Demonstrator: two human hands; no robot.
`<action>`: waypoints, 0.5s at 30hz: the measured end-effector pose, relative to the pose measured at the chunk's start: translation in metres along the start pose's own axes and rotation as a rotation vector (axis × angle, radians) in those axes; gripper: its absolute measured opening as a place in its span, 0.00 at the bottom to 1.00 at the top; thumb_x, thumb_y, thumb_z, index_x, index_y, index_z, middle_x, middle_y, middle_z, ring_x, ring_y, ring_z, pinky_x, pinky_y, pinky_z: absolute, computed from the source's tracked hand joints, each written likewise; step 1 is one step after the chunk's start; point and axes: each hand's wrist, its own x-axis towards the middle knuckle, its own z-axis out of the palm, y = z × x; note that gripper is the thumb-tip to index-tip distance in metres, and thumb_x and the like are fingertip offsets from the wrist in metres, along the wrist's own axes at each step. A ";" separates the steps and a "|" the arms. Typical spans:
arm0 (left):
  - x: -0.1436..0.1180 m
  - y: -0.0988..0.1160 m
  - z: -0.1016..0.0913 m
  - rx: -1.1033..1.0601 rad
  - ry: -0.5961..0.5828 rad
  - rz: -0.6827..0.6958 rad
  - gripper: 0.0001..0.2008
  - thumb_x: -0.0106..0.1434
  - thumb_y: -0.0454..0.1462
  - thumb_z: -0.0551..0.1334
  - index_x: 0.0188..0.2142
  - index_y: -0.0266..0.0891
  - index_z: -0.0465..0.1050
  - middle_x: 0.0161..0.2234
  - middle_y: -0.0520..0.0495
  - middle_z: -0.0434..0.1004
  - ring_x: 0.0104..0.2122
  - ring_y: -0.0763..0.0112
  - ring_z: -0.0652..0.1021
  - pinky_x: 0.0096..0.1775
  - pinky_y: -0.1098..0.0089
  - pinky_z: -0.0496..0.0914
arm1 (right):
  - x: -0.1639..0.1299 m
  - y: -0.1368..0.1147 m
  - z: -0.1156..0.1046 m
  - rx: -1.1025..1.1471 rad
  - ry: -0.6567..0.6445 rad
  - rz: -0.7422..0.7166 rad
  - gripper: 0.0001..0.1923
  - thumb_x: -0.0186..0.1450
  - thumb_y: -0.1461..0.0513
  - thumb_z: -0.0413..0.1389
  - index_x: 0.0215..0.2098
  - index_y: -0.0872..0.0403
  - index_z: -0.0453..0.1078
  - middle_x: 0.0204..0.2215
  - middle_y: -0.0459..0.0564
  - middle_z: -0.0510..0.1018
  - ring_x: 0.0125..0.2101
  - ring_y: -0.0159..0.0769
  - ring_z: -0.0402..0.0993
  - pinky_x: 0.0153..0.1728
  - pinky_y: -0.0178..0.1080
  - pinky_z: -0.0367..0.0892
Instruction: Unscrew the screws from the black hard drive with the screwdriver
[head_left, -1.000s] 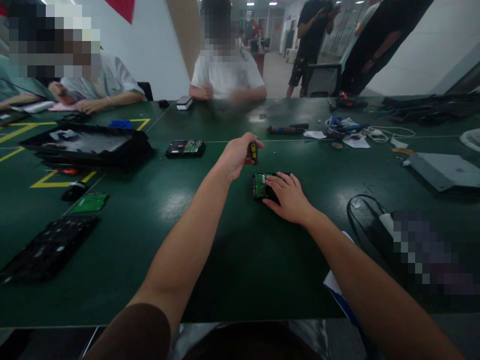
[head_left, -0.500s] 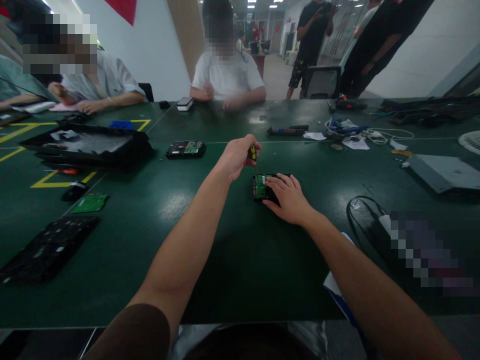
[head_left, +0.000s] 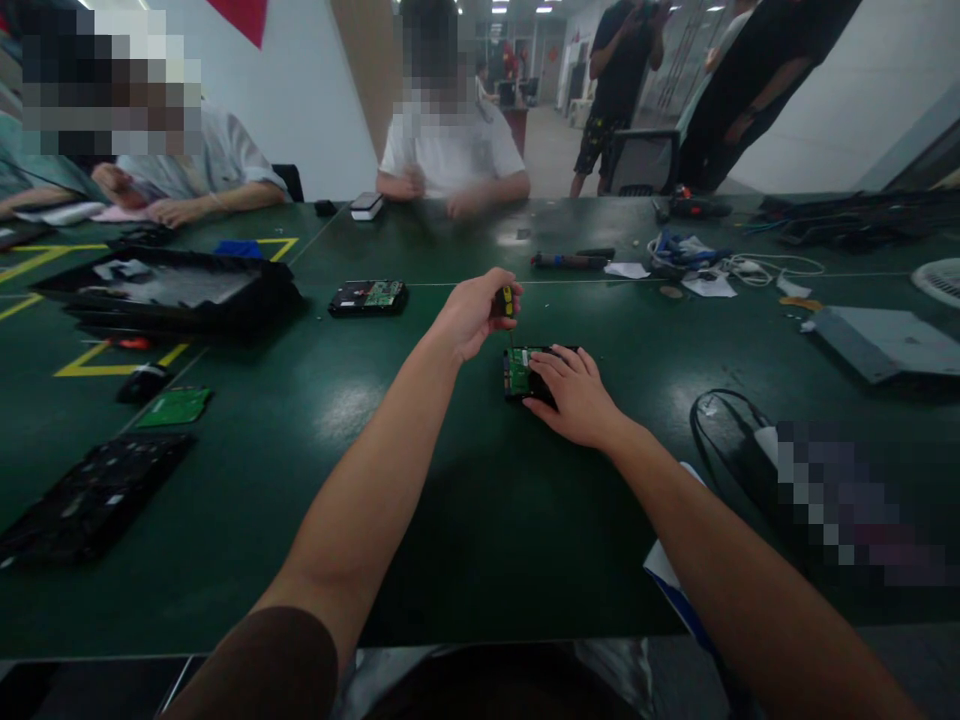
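My left hand is closed around the black and yellow handle of a screwdriver. Its thin shaft points down to the left end of a hard drive, which lies flat on the table with its green circuit board facing up. Whether the tip sits in a screw is too small to make out. My right hand holds the drive down, fingers across its top and thumb along the near edge, covering much of the board's right part.
Left of my arms are another hard drive, a loose green circuit board, a black panel and a black tray. A grey metal box and cables lie right. People sit across the green table.
The screwdriver handle has turned a little in my left hand, showing more yellow. My right hand keeps its place on the drive. The whole view has shifted slightly.
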 end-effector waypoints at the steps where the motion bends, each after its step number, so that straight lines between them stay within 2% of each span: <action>1: 0.000 0.000 -0.001 0.041 0.002 0.012 0.09 0.61 0.41 0.63 0.31 0.36 0.74 0.28 0.46 0.75 0.29 0.72 0.76 0.26 0.74 0.69 | 0.000 0.000 0.000 0.003 0.000 -0.001 0.29 0.70 0.50 0.52 0.65 0.53 0.63 0.67 0.54 0.64 0.68 0.57 0.51 0.67 0.64 0.43; 4: -0.002 0.003 0.000 0.109 -0.034 0.005 0.11 0.62 0.43 0.63 0.31 0.36 0.75 0.29 0.45 0.76 0.29 0.71 0.77 0.24 0.75 0.67 | -0.001 0.000 -0.001 0.008 0.001 -0.001 0.28 0.70 0.50 0.52 0.65 0.53 0.63 0.67 0.54 0.64 0.68 0.57 0.51 0.67 0.64 0.43; 8: -0.007 0.004 0.004 0.089 -0.101 -0.070 0.11 0.62 0.44 0.63 0.34 0.37 0.72 0.31 0.43 0.79 0.30 0.69 0.79 0.26 0.73 0.69 | -0.001 -0.002 -0.001 0.009 0.009 0.003 0.28 0.70 0.51 0.52 0.65 0.52 0.63 0.67 0.54 0.65 0.68 0.57 0.51 0.67 0.64 0.42; 12: -0.006 0.004 0.005 0.059 -0.090 -0.076 0.10 0.62 0.43 0.63 0.34 0.37 0.71 0.31 0.43 0.79 0.31 0.69 0.79 0.31 0.70 0.73 | -0.001 -0.002 -0.001 0.004 0.006 0.002 0.28 0.70 0.51 0.53 0.64 0.53 0.63 0.67 0.54 0.65 0.68 0.57 0.51 0.67 0.64 0.42; 15: -0.005 0.005 0.004 0.114 -0.063 -0.016 0.09 0.61 0.42 0.62 0.32 0.38 0.72 0.30 0.45 0.78 0.30 0.70 0.77 0.29 0.72 0.71 | -0.001 -0.001 -0.001 -0.001 0.003 0.000 0.29 0.70 0.50 0.52 0.64 0.54 0.63 0.67 0.55 0.64 0.68 0.57 0.51 0.68 0.63 0.42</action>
